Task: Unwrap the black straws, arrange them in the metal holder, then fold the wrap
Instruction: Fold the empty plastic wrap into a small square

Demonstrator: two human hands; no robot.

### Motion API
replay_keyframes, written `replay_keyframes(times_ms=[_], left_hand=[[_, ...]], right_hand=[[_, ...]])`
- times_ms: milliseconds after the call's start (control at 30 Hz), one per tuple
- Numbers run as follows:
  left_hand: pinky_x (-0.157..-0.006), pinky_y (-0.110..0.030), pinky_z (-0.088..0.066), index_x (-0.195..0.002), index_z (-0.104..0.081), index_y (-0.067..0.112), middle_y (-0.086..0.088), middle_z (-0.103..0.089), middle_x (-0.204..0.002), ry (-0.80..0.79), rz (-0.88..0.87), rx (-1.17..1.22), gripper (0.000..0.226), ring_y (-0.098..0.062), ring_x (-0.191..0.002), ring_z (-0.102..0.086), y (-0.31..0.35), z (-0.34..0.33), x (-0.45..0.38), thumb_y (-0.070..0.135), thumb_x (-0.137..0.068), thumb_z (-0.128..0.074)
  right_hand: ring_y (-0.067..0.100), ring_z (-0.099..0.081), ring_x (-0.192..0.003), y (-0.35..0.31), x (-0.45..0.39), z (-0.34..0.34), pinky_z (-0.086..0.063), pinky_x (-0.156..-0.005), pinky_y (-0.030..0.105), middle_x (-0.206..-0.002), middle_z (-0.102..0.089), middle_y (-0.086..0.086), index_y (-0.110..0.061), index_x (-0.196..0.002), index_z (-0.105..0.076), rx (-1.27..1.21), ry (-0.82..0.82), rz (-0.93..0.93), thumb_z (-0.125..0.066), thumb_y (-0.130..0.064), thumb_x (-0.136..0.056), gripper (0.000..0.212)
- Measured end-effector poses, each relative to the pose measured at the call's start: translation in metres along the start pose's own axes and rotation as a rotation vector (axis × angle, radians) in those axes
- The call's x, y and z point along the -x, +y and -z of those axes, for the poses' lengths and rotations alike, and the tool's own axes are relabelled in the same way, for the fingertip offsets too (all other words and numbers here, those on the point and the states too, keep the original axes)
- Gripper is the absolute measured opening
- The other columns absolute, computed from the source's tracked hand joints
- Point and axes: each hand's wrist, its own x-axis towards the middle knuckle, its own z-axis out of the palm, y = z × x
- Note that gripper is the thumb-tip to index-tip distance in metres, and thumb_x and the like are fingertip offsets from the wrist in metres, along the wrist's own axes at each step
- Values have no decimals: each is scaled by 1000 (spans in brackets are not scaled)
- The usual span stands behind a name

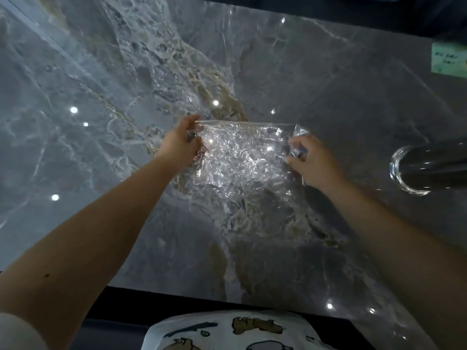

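A clear, crinkled plastic wrap (240, 157) is stretched out just above the grey marble table (316, 79), in the middle of the view. My left hand (180, 145) pinches its left edge. My right hand (312, 161) grips its right edge, where a corner of the wrap is folded up over my fingers. The metal holder (434, 165) stands at the right edge of the view, shiny, with a round rim at its base. Its top is cut off by the frame, and no black straws are visible.
A pale green note (448, 58) with handwriting lies at the far right of the table. The table's near edge runs along the bottom, with my patterned shirt (227, 332) below it. Ceiling lights reflect as bright dots on the glossy surface.
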Motion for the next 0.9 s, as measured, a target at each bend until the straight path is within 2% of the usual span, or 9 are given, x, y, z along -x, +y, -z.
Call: replay_keyframes(times_ms=[67, 167, 300, 400, 467, 567, 700, 800, 900], left_hand=[[-45, -19, -47, -140, -38, 35, 19, -59, -99, 10, -41, -96, 51, -3, -62, -63, 0, -2, 1, 15, -96, -53], [-67, -30, -54, -141, -38, 30, 0, -63, -115, 15, -109, -217, 50, -18, -82, -66, 1, -4, 3, 14, -95, -52], [-87, -42, -49, -136, -47, 18, -12, -45, -139, 112, -199, -427, 43, -34, -108, -59, 10, -10, 13, 17, -93, -52], [-105, -55, -37, -135, -43, 18, -15, -33, -150, 175, -324, -709, 40, -39, -131, -39, 17, -27, 37, 31, -97, -45], [-116, -58, -17, -146, -28, 20, -12, -15, -160, 56, -436, -857, 51, -37, -147, -13, 16, -45, 52, 40, -99, -33], [-118, -52, 8, -152, -6, 20, -8, 11, -159, -98, -481, -969, 61, -31, -145, 18, 10, -66, 58, 49, -99, -13], [-119, -52, 7, -150, 8, 19, -9, 12, -160, -162, -498, -1037, 65, -31, -146, 19, -4, -75, 51, 55, -97, -2], [-119, -53, 2, -152, 1, 17, -7, 8, -159, -159, -535, -1043, 66, -30, -148, 11, -14, -75, 47, 55, -98, -7], [-119, -54, -2, -153, -4, 16, -7, 6, -159, -193, -564, -1053, 69, -30, -148, 9, -18, -71, 44, 56, -98, -9]], right_hand=[[10, -59, -85, 0, 7, -4, -48, -71, 21, -105, -57, -4, -30, -100, -61, 21, -9, -13, -74, -14, -80, 29], [13, -59, -80, 1, 13, -8, -48, -71, 26, -99, -60, -3, -28, -105, -61, 120, -35, -23, -77, -23, -77, 32], [12, -61, -82, 0, 20, -10, -42, -70, 27, -113, -65, -6, -34, -115, -55, 255, -37, -25, -76, -35, -78, 43], [18, -61, -93, 2, 24, -10, -39, -71, 29, -119, -62, -3, -34, -125, -50, 367, -34, -19, -72, -43, -79, 52], [21, -59, -94, 2, 26, -8, -39, -70, 28, -120, -55, 2, -35, -126, -48, 395, -38, -40, -71, -48, -78, 55], [29, -51, -106, 3, 31, -3, -46, -81, 36, -123, -43, 8, -33, -130, -48, 522, 52, -38, -64, -60, -76, 62], [42, -23, -141, -3, 22, 1, -24, -110, 58, -157, -19, 18, -23, -143, -32, 675, 189, 102, -49, -65, -84, 75], [37, -7, -147, -10, 2, -18, -7, -115, 58, -161, -8, 15, -16, -150, -18, 746, 25, 275, -30, -69, -89, 82], [33, 2, -149, 0, -4, -32, 1, -115, 58, -162, -1, 12, -14, -152, -8, 899, -204, 321, -15, -73, -89, 86]])
